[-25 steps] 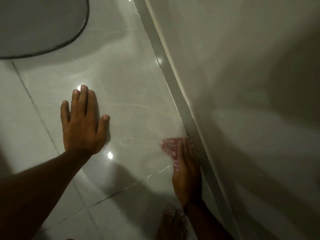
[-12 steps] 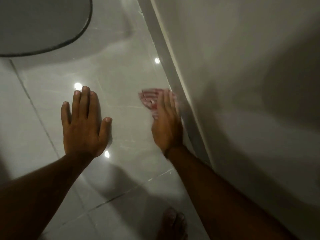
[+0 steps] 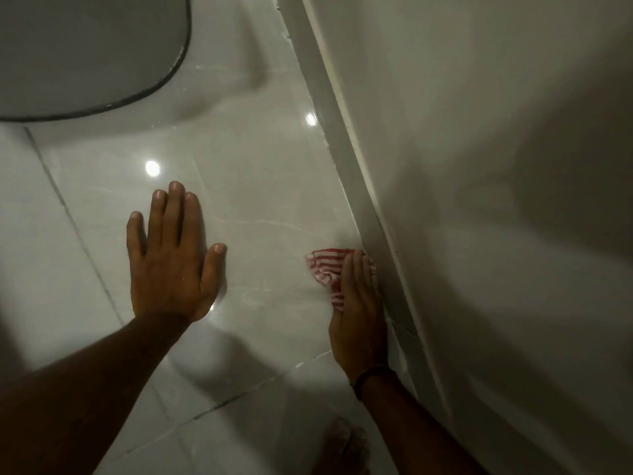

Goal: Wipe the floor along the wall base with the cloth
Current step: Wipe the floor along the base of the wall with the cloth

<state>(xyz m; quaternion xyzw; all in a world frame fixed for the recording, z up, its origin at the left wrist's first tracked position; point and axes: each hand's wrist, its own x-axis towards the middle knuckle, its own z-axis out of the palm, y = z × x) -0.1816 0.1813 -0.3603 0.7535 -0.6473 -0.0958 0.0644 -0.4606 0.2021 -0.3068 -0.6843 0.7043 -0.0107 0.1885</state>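
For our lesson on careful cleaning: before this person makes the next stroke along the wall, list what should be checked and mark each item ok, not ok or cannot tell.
1. Cloth under the working hand: the red-and-white striped cloth lies flat beneath the right hand. Ok.
2. Cloth at the wall base: its far edge sits against the skirting. Ok.
3. Support: the left hand is spread flat on the floor tile. Ok.
4. Path ahead along the skirting: bare tile, nothing in the way. Ok.
5. Grey mat: lies well off to the left of the wiping line. Ok.
6. Cloth clean or damp enough: cannot tell.
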